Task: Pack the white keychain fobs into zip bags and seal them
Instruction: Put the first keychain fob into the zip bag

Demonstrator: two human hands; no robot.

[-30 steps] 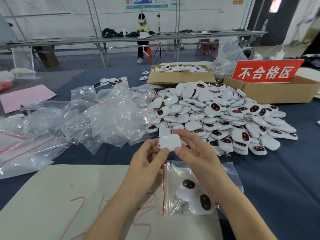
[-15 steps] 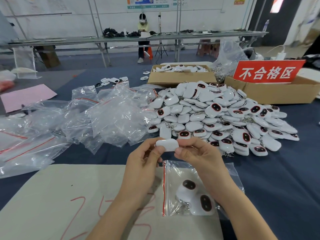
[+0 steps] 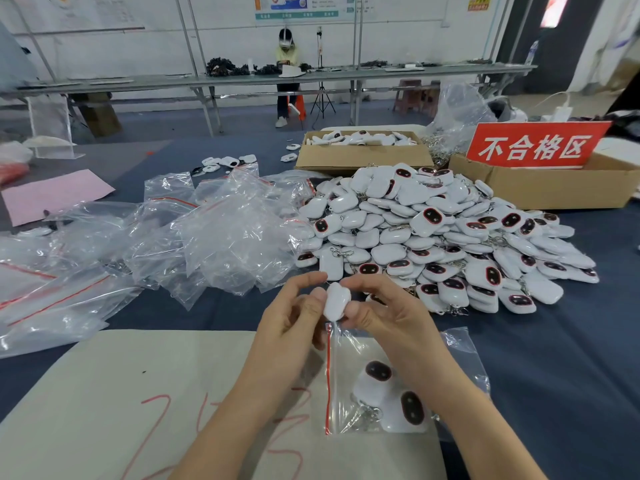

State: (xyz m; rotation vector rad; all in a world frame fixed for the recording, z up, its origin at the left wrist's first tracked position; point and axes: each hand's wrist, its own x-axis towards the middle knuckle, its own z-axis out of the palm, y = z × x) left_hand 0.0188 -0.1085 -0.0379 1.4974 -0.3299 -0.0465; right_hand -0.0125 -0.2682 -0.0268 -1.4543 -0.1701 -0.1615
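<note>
Your left hand (image 3: 291, 327) and right hand (image 3: 388, 317) both pinch one smooth white plastic keychain fob (image 3: 336, 301) between thumb and fingertips, above the dark blue table (image 3: 554, 358). Just below it lies a clear zip bag with a red strip (image 3: 343, 375) holding two fobs, near the heap of white fobs (image 3: 433, 237).
</note>
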